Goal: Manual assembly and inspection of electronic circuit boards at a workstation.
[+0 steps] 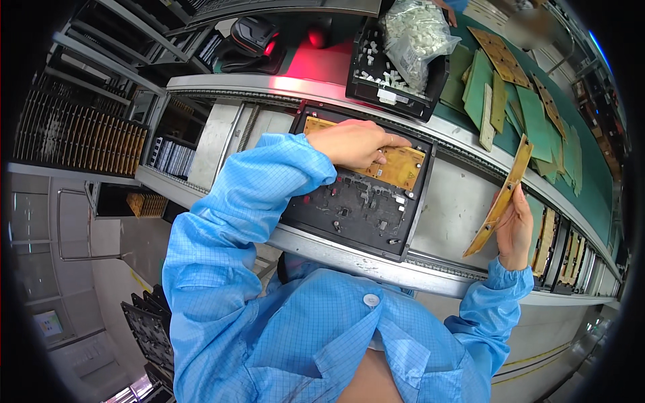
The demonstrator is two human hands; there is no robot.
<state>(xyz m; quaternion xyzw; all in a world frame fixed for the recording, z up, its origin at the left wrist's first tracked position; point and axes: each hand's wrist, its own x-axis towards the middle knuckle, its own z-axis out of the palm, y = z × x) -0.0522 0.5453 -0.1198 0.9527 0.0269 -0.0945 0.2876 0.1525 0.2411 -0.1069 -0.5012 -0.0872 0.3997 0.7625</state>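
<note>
My left hand (353, 143) lies over a flat amber board (404, 168) set in the far half of a black fixture (316, 218). Its fingers are bent at the board, with thumb and forefinger near the far edge; the other fingertips are hidden. Off to the right, my right hand (516, 227) grips a second amber board (498, 205), held up on its edge and tilted above the conveyor line. Small dark and pale parts dot the near half of the fixture.
Beyond the fixture stands a black bin (395, 94) with white connectors and a plastic bag (420, 40) of more. Green and amber sheets (537, 121) pile at the far right. A scanner (252, 40) glows red at the back. Board racks (80, 134) stand left; metal rails (376, 272) edge the conveyor.
</note>
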